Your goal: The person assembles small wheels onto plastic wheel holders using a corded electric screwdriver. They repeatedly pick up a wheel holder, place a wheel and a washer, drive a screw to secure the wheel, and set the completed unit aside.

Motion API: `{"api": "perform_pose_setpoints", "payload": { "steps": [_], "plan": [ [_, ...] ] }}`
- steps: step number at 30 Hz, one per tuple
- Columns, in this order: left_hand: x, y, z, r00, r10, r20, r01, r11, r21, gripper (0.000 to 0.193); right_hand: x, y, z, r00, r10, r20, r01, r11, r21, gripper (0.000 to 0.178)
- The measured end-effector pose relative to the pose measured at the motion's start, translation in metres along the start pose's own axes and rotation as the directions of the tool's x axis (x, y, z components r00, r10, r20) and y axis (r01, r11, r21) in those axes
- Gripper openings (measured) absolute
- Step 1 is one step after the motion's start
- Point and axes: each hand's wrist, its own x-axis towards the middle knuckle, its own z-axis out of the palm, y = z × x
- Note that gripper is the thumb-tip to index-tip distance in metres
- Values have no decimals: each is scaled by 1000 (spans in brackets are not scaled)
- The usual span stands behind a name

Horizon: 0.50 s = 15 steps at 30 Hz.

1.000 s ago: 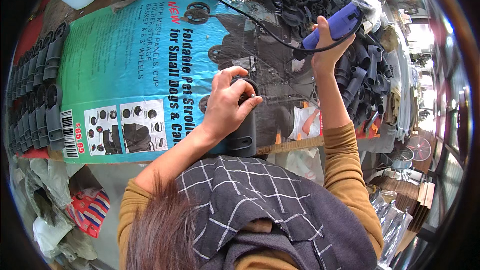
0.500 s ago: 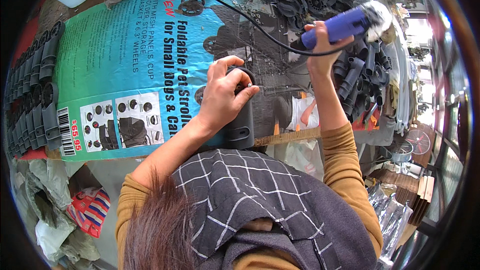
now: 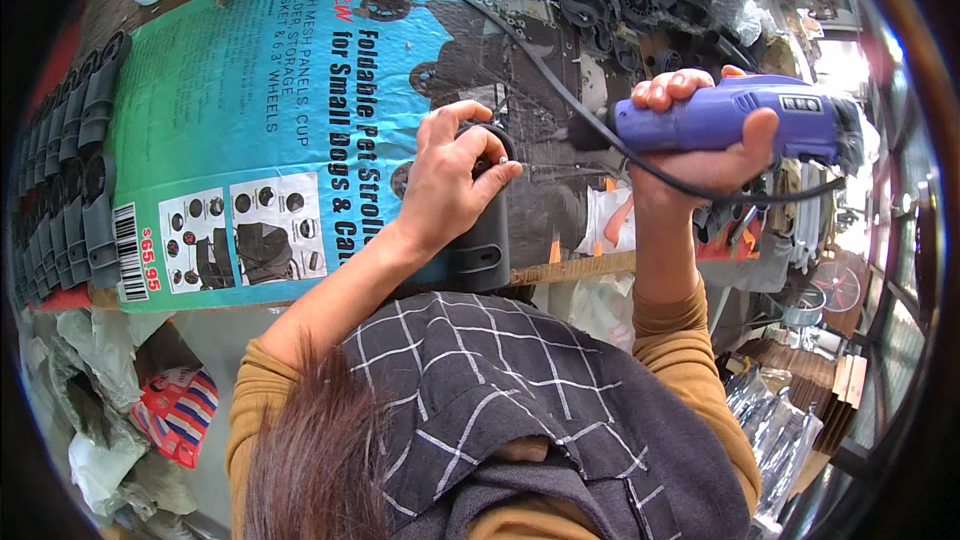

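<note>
- Left hand (image 3: 450,185) clamps the black part (image 3: 485,240) against the box (image 3: 250,120).
- Right hand (image 3: 700,155), well apart, grips the blue tool (image 3: 730,120), cord (image 3: 530,70) trailing.

One head-worn fisheye view looks steeply down from above the person's own hair and checked scarf (image 3: 500,410), close over a teal printed cardboard sheet (image 3: 250,120). The sheet fills the upper left; beyond its right edge, the picture's rim bends and darkens.
</note>
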Motion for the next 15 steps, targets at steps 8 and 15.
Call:
{"api": "perform_pose_setpoints", "payload": {
  "steps": [8, 15],
  "plan": [
    [1, 0, 0, 1000, 4, -4, -4, 1000, 12, 21, -21, 12, 20, 989, 33, 141, -33, 999, -3, 63],
    [0, 2, -1, 1000, 26, -17, -26, 999, 22, 21, -23, 9, 19, 983, 57, 175, -58, 998, 1, 64]
  ]
}}
